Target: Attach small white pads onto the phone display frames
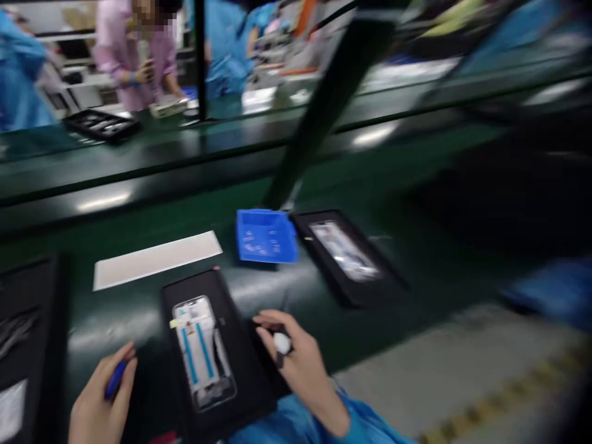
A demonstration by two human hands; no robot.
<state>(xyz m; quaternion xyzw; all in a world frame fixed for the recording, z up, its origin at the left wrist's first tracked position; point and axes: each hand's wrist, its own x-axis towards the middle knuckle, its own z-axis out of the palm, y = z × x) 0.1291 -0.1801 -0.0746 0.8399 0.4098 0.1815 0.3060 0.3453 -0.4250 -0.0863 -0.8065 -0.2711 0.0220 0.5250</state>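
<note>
Phone housing: one between the two hands, lying in the middle tray, with two blue strips along it and one yellow tab at its edge.
Left hand: pinched narrow around one blue object, left of that tray.
Right hand: curled around one small white-and-dark item, just beyond the tray's right side.
Black trays on this bench: three, counting the left tray, partly out of my sight, and the right tray, holding one blurred silvery part.
Blue bin: one, its clear bits too small to count.
White strip: one, behind the middle tray.
</note>
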